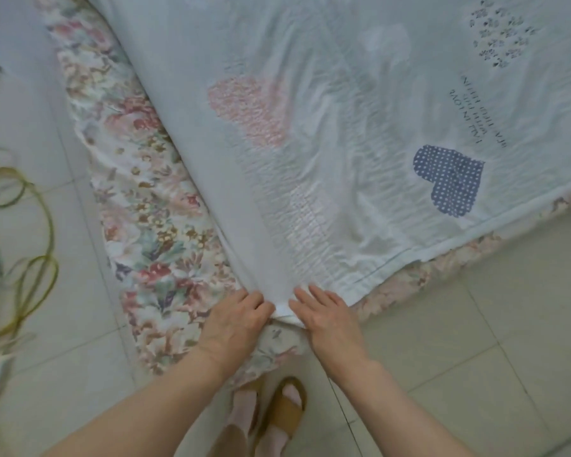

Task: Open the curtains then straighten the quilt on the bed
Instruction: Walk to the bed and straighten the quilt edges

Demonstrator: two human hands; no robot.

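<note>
A pale blue quilt (327, 127) with pink and dotted navy heart prints lies spread over the bed, wrinkled toward its near corner. That corner hangs at the bed's corner, right in front of me. My left hand (234, 321) pinches the quilt corner from the left with curled fingers. My right hand (327, 318) holds the same corner from the right, fingers laid over the fabric and thumb under it. The two hands are a few centimetres apart. No curtains are in view.
A floral bed skirt (152, 245) hangs below the quilt along the bed's left side and foot. Pale floor tiles (475, 341) surround the bed. A yellow-green cord (37, 258) loops on the floor at left. My feet in tan sandals (277, 413) stand at the bed's corner.
</note>
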